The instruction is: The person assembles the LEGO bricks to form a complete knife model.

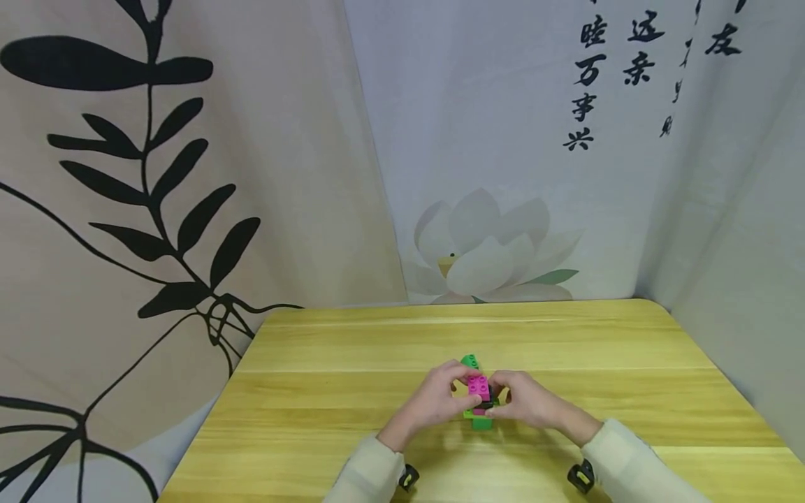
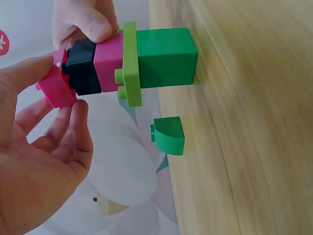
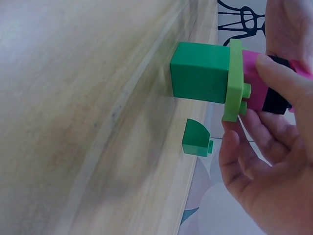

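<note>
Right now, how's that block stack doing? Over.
Left grip pinching top pink block, tilted against black block. Right grip holding stack lower. Green curved block stands apart; nothing visibly in the way.

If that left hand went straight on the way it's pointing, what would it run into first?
The left hand pinches the top pink brick, so that comes first; beyond it, probably the right hand across the stack, though depth is hard to judge.

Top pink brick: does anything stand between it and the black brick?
Nothing visible: the top pink brick, in the left hand, tilts against the black brick; the curved green block stands apart.
</note>
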Demonstrator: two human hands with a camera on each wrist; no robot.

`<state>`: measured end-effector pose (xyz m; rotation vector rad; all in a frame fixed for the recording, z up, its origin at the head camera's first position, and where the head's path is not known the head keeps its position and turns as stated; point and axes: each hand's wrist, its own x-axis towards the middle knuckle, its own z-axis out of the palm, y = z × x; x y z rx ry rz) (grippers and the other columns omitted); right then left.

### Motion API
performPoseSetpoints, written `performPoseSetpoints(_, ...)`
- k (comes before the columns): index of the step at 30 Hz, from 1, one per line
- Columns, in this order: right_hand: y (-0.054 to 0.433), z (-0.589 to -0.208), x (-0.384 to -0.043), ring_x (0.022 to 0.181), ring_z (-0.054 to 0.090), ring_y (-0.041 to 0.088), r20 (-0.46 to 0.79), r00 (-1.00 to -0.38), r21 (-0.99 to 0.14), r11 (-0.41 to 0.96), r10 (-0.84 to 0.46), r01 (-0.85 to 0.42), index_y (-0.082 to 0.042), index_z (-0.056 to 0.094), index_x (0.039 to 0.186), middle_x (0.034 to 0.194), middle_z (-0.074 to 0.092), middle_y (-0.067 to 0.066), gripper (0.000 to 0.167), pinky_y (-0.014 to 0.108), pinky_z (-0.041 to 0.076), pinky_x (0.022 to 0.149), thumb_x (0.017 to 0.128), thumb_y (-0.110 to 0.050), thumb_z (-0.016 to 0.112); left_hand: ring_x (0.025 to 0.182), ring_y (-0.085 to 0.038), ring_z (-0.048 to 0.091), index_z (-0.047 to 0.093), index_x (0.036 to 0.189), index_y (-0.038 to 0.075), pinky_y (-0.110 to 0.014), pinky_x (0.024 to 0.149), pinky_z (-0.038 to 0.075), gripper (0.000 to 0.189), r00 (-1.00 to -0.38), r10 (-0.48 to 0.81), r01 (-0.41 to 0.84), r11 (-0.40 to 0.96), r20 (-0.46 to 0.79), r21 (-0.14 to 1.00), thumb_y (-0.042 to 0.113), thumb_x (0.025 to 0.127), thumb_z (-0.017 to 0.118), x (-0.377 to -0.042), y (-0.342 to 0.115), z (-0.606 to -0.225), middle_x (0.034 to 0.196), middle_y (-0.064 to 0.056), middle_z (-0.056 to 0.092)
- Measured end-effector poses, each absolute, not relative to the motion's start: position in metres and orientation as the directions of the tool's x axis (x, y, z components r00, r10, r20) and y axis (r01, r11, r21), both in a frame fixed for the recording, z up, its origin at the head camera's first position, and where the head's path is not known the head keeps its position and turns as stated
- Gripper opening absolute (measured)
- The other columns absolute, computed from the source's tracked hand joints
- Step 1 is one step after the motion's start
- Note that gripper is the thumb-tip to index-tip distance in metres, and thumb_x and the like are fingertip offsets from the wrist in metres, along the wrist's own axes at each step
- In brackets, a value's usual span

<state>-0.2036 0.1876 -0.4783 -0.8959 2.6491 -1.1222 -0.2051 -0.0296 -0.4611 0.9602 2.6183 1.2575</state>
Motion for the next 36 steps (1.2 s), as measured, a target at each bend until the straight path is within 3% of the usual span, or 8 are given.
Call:
performPoseSetpoints(8,0.1890,-0.4797,-0.2071,0.077,0.057,0.017,0.110,-0.813,-0.709,0.528,-0.572,-0.468,-0.019,0.062,0.093,0.086,0.061,-0.010,0.023,0.025,0.048,0.060,0.079,-0.029,0.077,0.098,-0.019,0.057,0.063,0.121,0.013,-0.029,0.079,0.049,0.038,-0.786,0.584,0.528,0.464,0.203,0.711,0.025,0.086,0.071,-0.2086,-0.0266,-0.4600,0.102,0.011,0.056)
performPoseSetpoints(18,0.1923,-0.4856,-0.2063,0.079,0.057,0.009,0.107,-0.813,-0.722,0.517,-0.573,-0.459,-0.019,0.063,0.093,0.086,0.061,-0.012,0.023,0.025,0.049,0.065,0.079,-0.030,0.077,0.095,-0.001,0.055,0.063,0.120,0.012,-0.020,0.079,0.048,0.035,-0.757,0.622,0.557,0.457,0.198,0.693,0.022,0.087,0.070,-0.2099,-0.0233,-0.4620,0.106,0.010,0.063)
performPoseSetpoints(28,0.1898,-0.4871,-0.2052,0.076,0.056,0.013,0.103,-0.811,-0.732,0.508,-0.575,-0.454,-0.019,0.063,0.093,0.088,0.062,-0.009,0.023,0.025,0.049,0.062,0.078,-0.029,0.077,0.093,0.000,0.057,0.065,0.118,0.013,-0.020,0.078,0.049,0.033,-0.766,0.610,0.580,0.523,0.201,0.625,0.025,0.087,0.070,-0.2042,-0.0226,-0.4579,0.103,0.010,0.065)
performPoseSetpoints(36,0.1905,-0.4877,-0.2040,0.076,0.056,0.013,0.090,-0.818,-0.727,0.524,-0.568,-0.444,-0.020,0.062,0.093,0.088,0.061,-0.010,0.023,0.025,0.048,0.060,0.080,-0.031,0.076,0.094,0.000,0.057,0.064,0.118,0.014,-0.020,0.078,0.049,0.032,-0.721,0.662,0.652,0.545,0.207,0.528,0.026,0.088,0.068,-0.2055,-0.0221,-0.4535,0.102,0.009,0.065)
